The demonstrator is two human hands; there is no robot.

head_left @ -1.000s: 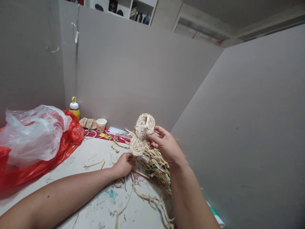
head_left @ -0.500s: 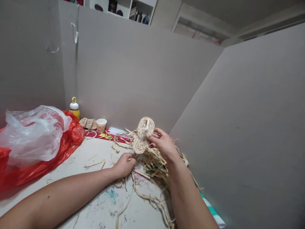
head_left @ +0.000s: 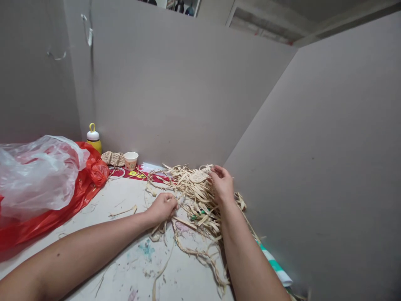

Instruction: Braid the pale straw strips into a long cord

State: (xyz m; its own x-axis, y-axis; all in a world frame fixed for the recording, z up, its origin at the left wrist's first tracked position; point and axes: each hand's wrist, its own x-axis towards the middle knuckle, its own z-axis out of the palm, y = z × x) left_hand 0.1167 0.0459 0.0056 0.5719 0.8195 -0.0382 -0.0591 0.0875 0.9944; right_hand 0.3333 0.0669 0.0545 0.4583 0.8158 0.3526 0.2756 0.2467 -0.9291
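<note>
My right hand [head_left: 222, 184] is closed at the right edge of a small woven straw sandal [head_left: 198, 176], its fingertips pinching the rim. The sandal lies low and nearly flat over a heap of loose dry straw [head_left: 200, 194], so its far end is hard to make out. My left hand [head_left: 162, 207] rests on the table, fingers curled round the end of a straw braid [head_left: 191, 251]. From that fist the braid winds down to the right across the tabletop. What lies inside the left fingers is mostly hidden.
A paint-stained white table [head_left: 125, 251] meets grey partitions. At left lie a clear plastic bag [head_left: 40, 175] and a red bag [head_left: 94, 167]. Behind them stands a yellow bottle [head_left: 94, 142]. Another woven sandal [head_left: 112, 158], a paper cup [head_left: 131, 161] and white sticks [head_left: 152, 167] line the back.
The sandal, held up and facing me before, has been lowered by my right hand onto the straw heap at the back right. My left hand stays nearly in place.
</note>
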